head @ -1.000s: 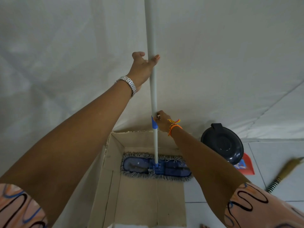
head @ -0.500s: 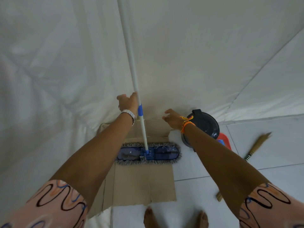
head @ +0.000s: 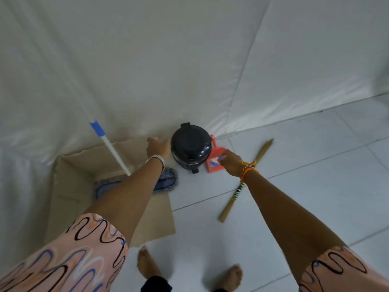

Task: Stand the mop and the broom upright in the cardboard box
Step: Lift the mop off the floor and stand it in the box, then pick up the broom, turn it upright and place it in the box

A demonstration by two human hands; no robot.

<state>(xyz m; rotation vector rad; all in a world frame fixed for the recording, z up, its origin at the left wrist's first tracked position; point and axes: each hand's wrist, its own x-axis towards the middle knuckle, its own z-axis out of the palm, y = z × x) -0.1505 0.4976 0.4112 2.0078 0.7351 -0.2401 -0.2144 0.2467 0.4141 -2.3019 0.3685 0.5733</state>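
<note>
The mop (head: 114,153) stands in the cardboard box (head: 69,171), its white pole with a blue band leaning up to the left against the white sheet; its blue fringed head lies on the box floor, partly behind my left forearm. My left hand (head: 157,147) is off the pole, fingers loosely apart, near the box's far right corner. The broom (head: 228,206) lies flat on the tiled floor to the right, wooden-coloured with a striped band. My right hand (head: 230,162) hovers above it, reaching toward it, empty.
A black lidded bin (head: 190,148) stands between box and broom, with a red dustpan (head: 214,157) beside it. White sheeting (head: 189,60) covers the wall behind. My bare feet (head: 147,264) stand on the white tiles in front of the box.
My left hand let go of the mop pole, which now leans left in the box unheld. Both hands and the view swung right, toward the broom on the floor.
</note>
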